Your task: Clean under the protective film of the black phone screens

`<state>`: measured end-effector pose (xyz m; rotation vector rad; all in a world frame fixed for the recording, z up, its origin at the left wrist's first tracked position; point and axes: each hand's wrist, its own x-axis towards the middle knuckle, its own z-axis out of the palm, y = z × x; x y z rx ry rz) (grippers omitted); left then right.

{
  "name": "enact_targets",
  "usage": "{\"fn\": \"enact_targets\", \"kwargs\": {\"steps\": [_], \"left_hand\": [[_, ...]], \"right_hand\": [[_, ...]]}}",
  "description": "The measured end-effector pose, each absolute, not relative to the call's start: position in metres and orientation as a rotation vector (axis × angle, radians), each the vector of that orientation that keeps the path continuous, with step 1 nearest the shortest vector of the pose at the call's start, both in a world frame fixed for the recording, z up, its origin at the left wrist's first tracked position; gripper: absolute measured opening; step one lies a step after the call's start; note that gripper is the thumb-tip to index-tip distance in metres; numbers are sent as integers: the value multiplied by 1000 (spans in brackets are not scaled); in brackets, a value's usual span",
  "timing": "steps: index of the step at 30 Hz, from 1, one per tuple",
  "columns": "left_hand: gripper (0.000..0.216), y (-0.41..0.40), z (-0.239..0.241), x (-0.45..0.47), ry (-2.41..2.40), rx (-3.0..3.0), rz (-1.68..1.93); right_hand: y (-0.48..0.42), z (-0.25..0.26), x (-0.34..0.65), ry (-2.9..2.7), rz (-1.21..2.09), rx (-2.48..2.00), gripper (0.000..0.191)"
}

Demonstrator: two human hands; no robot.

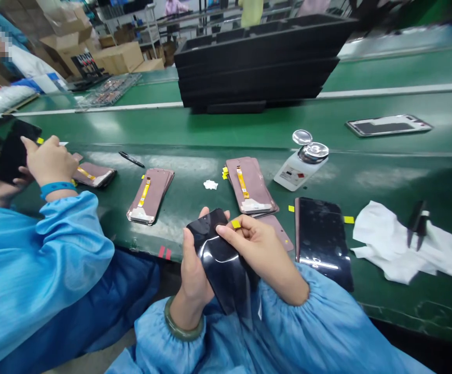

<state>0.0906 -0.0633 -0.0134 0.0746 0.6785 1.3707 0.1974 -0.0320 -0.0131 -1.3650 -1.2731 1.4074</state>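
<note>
My left hand (194, 265) is wrapped around the edges of a glossy black phone screen (218, 259), held tilted above my lap. The thumb and fingers of my right hand (257, 249) pinch the clear protective film (241, 304) near the screen's upper end, beside a yellow tab (236, 224). The film's lower part hangs below the screen. Just beyond my hands lies a stack of pinkish-brown phone screens (255, 184), backs up with yellow flex cables. To the right, another black screen (323, 239) lies face up with yellow tabs sticking out.
A white bottle with a metal lid (301, 166) stands behind. White cloths (389, 239) with dark tweezers (418, 226) lie right. Further back are black trays (257, 67) and a phone part (389, 125). At left, a co-worker's hands (50, 161) hold a dark screen near another stack (150, 195).
</note>
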Motion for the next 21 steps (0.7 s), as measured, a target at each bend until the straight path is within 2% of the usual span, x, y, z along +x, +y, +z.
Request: {"fn": "enact_targets", "kwargs": {"steps": [9, 16, 21], "left_hand": [[51, -70, -14, 92, 689, 142, 1402], [41, -73, -12, 90, 715, 230, 1406], [40, -77, -9, 88, 714, 326, 1386]], "right_hand": [[-37, -10, 200, -1266, 1465, -1340, 39], [-53, -2, 205, -1391, 1177, -1422, 32], [-52, 1, 206, -1421, 1117, -1422, 31]]}}
